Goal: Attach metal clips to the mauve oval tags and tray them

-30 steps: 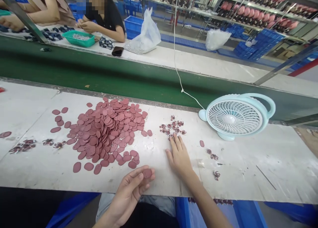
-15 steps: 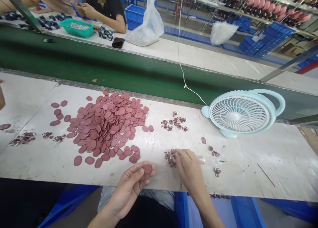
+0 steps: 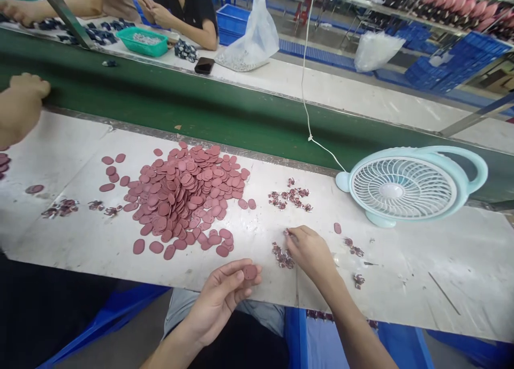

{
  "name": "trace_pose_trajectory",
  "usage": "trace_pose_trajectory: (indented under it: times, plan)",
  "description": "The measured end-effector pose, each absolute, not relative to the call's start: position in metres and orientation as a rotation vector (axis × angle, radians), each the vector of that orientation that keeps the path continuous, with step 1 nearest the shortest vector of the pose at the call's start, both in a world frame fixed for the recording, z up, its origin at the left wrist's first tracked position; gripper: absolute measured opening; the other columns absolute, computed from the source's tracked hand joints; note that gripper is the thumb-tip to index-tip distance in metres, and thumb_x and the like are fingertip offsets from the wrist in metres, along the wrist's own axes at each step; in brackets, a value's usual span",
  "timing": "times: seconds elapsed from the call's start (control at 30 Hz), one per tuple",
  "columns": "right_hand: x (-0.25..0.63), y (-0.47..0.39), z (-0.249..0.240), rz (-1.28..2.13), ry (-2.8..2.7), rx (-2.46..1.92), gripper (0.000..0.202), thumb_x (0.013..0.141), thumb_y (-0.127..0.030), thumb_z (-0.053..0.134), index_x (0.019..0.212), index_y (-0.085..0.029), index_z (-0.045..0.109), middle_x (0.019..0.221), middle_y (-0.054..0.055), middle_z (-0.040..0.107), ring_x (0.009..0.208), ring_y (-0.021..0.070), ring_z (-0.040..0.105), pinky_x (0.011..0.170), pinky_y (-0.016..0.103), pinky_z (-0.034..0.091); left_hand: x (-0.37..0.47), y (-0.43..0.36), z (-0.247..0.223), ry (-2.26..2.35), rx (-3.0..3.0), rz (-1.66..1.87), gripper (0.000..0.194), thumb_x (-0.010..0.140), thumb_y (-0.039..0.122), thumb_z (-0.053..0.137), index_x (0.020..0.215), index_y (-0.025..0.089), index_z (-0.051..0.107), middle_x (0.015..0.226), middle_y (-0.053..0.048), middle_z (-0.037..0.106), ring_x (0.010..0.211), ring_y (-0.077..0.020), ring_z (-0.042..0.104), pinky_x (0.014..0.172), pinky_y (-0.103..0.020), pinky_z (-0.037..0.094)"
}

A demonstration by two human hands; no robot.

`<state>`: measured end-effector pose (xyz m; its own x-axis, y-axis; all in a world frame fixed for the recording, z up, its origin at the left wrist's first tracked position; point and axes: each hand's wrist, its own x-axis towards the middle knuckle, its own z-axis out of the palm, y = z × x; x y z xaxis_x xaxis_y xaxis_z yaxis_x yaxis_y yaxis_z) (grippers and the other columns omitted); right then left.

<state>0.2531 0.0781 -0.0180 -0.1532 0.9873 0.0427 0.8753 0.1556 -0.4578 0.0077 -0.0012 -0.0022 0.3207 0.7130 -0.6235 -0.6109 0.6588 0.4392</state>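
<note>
My left hand [image 3: 228, 286] pinches a flat oval maroon piece [image 3: 250, 272] with small holes between thumb and fingers, just above the table's front edge. My right hand [image 3: 308, 249] is closed at the fingertips on a small maroon and silver piece [image 3: 286, 232], mostly covered by the fingers. Just below those fingertips lies a little cluster of maroon and silver pieces [image 3: 282, 256]. To the left spreads a big heap of maroon oval pieces [image 3: 184, 192], with several loose ones around its edges.
A light blue fan [image 3: 405, 189] stands at the right, its white cord running upward. More small pieces [image 3: 291, 195] lie behind my right hand. Beyond the table runs a green belt [image 3: 225, 112]. A co-worker's hand [image 3: 26, 106] reaches in at left. Below is a blue bin [image 3: 295, 337].
My right hand has lifted slightly away from the small cluster, a small piece now showing at its fingertips. My left hand keeps the oval piece. The view shifted; a co-worker's hand came in at left.
</note>
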Motion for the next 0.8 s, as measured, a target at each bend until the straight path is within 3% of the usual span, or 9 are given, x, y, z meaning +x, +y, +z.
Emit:
trace_pose_trajectory:
  times: [0.1, 0.27, 0.47, 0.57, 0.8]
  plan:
    - [0.242, 0.051, 0.004, 0.606, -1.911, -1.790, 0.018, 0.093, -0.022, 0.057, 0.102, -0.018, 0.072, 0.087, 0.007, 0.075, 0.076, 0.0214, 0.072, 0.071, 0.033, 0.058, 0.011, -0.002, -0.002, 0.873, 0.173, 0.883, 0.026, 0.083, 0.025, 0.080, 0.108, 0.017, 0.079, 0.121, -0.015, 0.077, 0.102, -0.0223, 0.075, 0.078, -0.023, 0.057]
    - [0.213, -0.008, 0.027, 1.290, -1.314, -1.495, 0.020, 0.092, -0.030, 0.065, 0.108, -0.021, 0.072, 0.072, 0.001, 0.071, 0.060, 0.0158, 0.067, 0.057, 0.026, 0.057, 0.020, -0.006, -0.008, 0.874, 0.269, 0.869, 0.026, 0.079, 0.026, 0.084, 0.104, 0.020, 0.081, 0.110, -0.011, 0.081, 0.098, -0.0217, 0.075, 0.079, -0.026, 0.057]
    - [0.200, -0.027, 0.021, 1.327, -1.172, -1.476, 0.017, 0.090, -0.024, 0.068, 0.105, -0.022, 0.076, 0.081, 0.004, 0.075, 0.073, 0.0186, 0.072, 0.069, 0.031, 0.062, 0.027, -0.007, -0.009, 0.854, 0.354, 0.802, 0.025, 0.078, 0.024, 0.085, 0.102, 0.022, 0.081, 0.098, -0.008, 0.083, 0.094, -0.0209, 0.076, 0.078, -0.027, 0.058]
    - [0.202, -0.028, 0.019, 1.323, -1.158, -1.470, 0.016, 0.090, -0.023, 0.068, 0.103, -0.023, 0.076, 0.090, 0.005, 0.077, 0.074, 0.0180, 0.073, 0.068, 0.029, 0.062, 0.029, -0.005, -0.009, 0.838, 0.375, 0.783, 0.024, 0.079, 0.022, 0.084, 0.103, 0.022, 0.081, 0.099, -0.007, 0.083, 0.094, -0.0212, 0.076, 0.080, -0.028, 0.058]
    - [0.211, -0.027, 0.026, 1.326, -1.301, -1.552, 0.018, 0.090, -0.020, 0.066, 0.104, -0.024, 0.077, 0.089, 0.003, 0.077, 0.073, 0.0164, 0.072, 0.066, 0.026, 0.059, 0.032, -0.006, -0.011, 0.817, 0.425, 0.783, 0.023, 0.081, 0.016, 0.081, 0.103, 0.022, 0.080, 0.105, -0.007, 0.083, 0.098, -0.0204, 0.076, 0.086, -0.029, 0.057]
